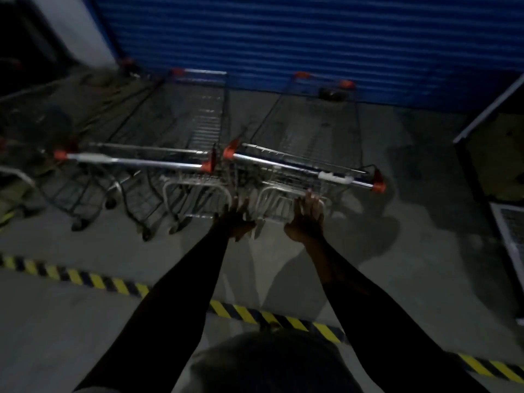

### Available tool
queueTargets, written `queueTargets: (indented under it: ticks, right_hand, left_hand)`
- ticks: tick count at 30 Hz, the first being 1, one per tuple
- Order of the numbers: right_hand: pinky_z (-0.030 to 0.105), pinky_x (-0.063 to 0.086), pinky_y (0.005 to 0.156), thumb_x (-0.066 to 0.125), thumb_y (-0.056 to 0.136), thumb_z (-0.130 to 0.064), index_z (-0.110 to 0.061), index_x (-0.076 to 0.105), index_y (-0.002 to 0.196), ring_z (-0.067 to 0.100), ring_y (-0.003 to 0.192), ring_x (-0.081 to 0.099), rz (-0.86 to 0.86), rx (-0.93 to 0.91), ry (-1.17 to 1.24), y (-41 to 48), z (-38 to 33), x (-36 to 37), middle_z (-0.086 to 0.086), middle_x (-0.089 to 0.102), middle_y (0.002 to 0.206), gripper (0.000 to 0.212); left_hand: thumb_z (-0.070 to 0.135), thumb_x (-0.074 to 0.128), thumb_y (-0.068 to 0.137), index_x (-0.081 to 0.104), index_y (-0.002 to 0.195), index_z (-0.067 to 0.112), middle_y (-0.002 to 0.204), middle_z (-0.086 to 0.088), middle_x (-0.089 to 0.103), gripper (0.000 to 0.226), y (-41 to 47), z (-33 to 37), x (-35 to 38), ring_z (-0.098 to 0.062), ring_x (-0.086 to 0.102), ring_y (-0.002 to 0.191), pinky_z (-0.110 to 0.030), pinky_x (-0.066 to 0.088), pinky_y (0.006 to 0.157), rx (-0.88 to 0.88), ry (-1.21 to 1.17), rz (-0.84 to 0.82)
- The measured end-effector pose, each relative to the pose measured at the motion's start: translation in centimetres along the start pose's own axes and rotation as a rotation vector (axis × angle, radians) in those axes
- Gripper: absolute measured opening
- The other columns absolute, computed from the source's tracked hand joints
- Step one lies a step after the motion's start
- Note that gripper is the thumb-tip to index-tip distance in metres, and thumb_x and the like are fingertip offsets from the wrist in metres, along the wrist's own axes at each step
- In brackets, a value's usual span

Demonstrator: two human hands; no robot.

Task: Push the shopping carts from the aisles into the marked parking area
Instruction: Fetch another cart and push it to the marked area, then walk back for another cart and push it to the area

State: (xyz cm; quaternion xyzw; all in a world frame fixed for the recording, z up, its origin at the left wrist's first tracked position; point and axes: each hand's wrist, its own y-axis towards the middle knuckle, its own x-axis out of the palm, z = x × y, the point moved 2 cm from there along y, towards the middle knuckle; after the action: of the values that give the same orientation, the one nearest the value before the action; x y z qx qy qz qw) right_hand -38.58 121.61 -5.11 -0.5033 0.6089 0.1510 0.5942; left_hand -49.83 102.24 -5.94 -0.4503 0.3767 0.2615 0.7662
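The left hand (236, 219) and right hand (307, 218) are stretched out with straight, spread fingers at the rear flap of the silver wire shopping cart with orange handle caps (306, 165). Blur hides whether they touch it. The cart stands beyond the yellow-and-black striped floor tape (119, 286), just beside a second matching cart (136, 160), facing the blue roller shutter (283, 38).

Dim bay with a blue shutter and a grey concrete floor.

Beyond the left hand (236, 221) and right hand (307, 219), a ribbed blue roller shutter (312, 38) fills the far wall, meeting a pale wall section (76, 26) far off to the left. The concrete floor (411, 251) is blotchy, with soft shadows beside the right hand. A yellow-and-black striped line (113, 285) crosses the floor nearer than both hands. Well right of the right hand stands a dark metal frame (482, 117), with a pale panel (510, 236) below it.
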Motion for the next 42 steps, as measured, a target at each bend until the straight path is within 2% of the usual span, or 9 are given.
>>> queueTargets:
  ticks: [4,6,8,11,14,19,25,34,42]
  right_hand:
    - [0.055,0.018,0.123,0.051,0.104,-0.051,-0.024,-0.007,0.165,0.032,0.157,-0.018,-0.272,-0.102,0.002,-3.6,-5.4,9.1,0.004,-0.027,0.169,0.088]
    - [0.052,0.029,0.119,0.054,0.104,-0.049,-0.025,-0.002,0.165,0.030,0.158,-0.013,-0.349,-0.244,-0.039,-6.1,-9.2,12.7,0.001,-0.026,0.169,0.086]
    - [0.049,0.038,0.114,0.057,0.103,-0.048,-0.029,0.003,0.166,0.027,0.159,-0.006,-0.422,-0.433,-0.131,-8.1,-13.4,14.9,-0.003,-0.025,0.170,0.085]
    - [0.048,0.038,0.114,0.056,0.102,-0.049,-0.033,0.012,0.165,0.025,0.158,0.003,-0.483,-0.614,-0.191,-9.8,-20.3,17.4,-0.006,-0.015,0.172,0.079]
    - [0.048,0.029,0.121,0.052,0.104,-0.052,-0.034,0.014,0.164,0.026,0.158,0.007,-0.533,-0.623,-0.140,-12.0,-27.8,21.1,-0.005,-0.005,0.173,0.074]
    - [0.048,0.025,0.124,0.051,0.100,-0.062,-0.028,0.020,0.164,0.027,0.155,0.019,-0.708,-0.706,-0.114,-17.6,-42.1,27.4,0.000,0.016,0.171,0.079]
    - [0.031,0.037,0.112,0.057,0.099,-0.059,-0.027,0.042,0.155,0.023,0.145,0.040,-0.839,-0.877,-0.200,-29.1,-56.6,35.0,0.001,0.040,0.161,0.067]
    - [0.041,0.046,0.112,0.062,0.093,-0.062,-0.037,0.062,0.130,0.014,0.130,0.056,-0.998,-1.179,-0.373,-46.1,-68.8,45.8,-0.006,0.060,0.139,0.044]
    - [0.031,0.040,0.111,0.061,0.098,-0.055,-0.032,0.059,0.139,0.008,0.130,0.049,-1.149,-1.426,-0.619,-64.2,-75.9,61.0,-0.012,0.053,0.138,0.047]
  left_hand:
    - [0.072,0.043,0.096,-0.007,0.161,0.037,0.166,-0.010,0.023,0.089,-7.0,-8.8,7.6,-0.037,0.029,0.147,-0.056,0.026,0.117,-0.153,-0.186,-0.166]
    - [0.063,0.047,0.100,-0.005,0.162,0.030,0.107,-0.015,0.066,0.088,-11.6,-12.9,10.1,-0.027,0.062,0.087,-0.044,0.050,0.078,-0.257,-0.413,-0.160]
    - [0.062,0.050,0.098,-0.006,0.162,0.029,0.089,-0.014,0.063,0.091,-15.8,-17.7,12.3,-0.020,0.050,0.058,-0.033,0.041,0.053,-0.406,-0.603,-0.121]
    - [0.076,0.048,0.090,-0.004,0.162,0.033,0.147,-0.020,0.050,0.099,-21.1,-23.9,13.2,-0.036,0.063,0.105,-0.039,0.052,0.082,-0.570,-0.838,-0.027]
    - [0.061,0.054,0.096,0.011,0.163,0.025,0.159,-0.013,0.039,0.087,-25.4,-29.6,13.3,-0.035,0.045,0.139,-0.040,0.043,0.108,-0.660,-1.074,0.154]
    - [0.056,0.058,0.097,0.042,0.153,0.020,0.147,-0.007,0.055,0.068,-33.5,-41.8,12.6,-0.025,0.053,0.132,-0.021,0.037,0.095,-0.802,-1.220,0.231]
    - [0.059,0.064,0.092,0.066,0.126,0.027,0.114,-0.002,0.072,0.047,-48.6,-54.4,12.9,-0.021,0.067,0.107,-0.032,0.049,0.085,-0.964,-1.441,0.731]
    - [0.052,0.064,0.095,0.072,0.106,0.028,0.099,0.002,0.076,0.028,-63.9,-57.3,22.6,-0.020,0.071,0.089,-0.032,0.048,0.073,-1.218,-1.868,1.313]
    - [0.049,0.063,0.095,0.072,0.107,0.019,0.099,-0.001,0.078,0.034,-77.0,-64.4,33.5,-0.021,0.073,0.088,-0.031,0.050,0.071,-1.420,-2.124,1.612]
